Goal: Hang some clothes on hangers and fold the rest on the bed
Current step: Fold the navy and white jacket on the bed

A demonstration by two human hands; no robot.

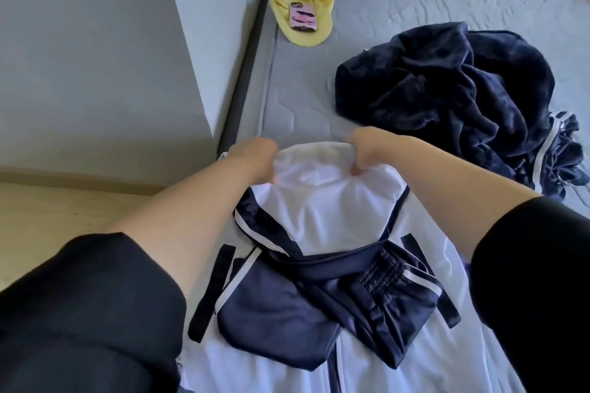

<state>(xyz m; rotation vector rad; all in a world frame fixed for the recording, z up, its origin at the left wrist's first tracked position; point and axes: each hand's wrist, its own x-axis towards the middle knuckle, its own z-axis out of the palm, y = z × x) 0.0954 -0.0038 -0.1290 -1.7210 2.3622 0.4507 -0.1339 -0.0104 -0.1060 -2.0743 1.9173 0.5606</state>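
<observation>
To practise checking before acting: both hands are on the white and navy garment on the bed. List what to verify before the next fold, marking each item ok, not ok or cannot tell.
1. Left hand and right hand both grip the far edge of the white and navy garment: ok.
2. Garment lies smooth: not ok, its navy parts are bunched across the middle.
3. Bare mattress beyond the hands: ok.
4. Dark navy pile apart from the garment: cannot tell, the right arm hides that edge.
5. Phone on the yellow cloth is far from the fold: ok.
6. Hanger at hand: cannot tell, none in view.
</observation>
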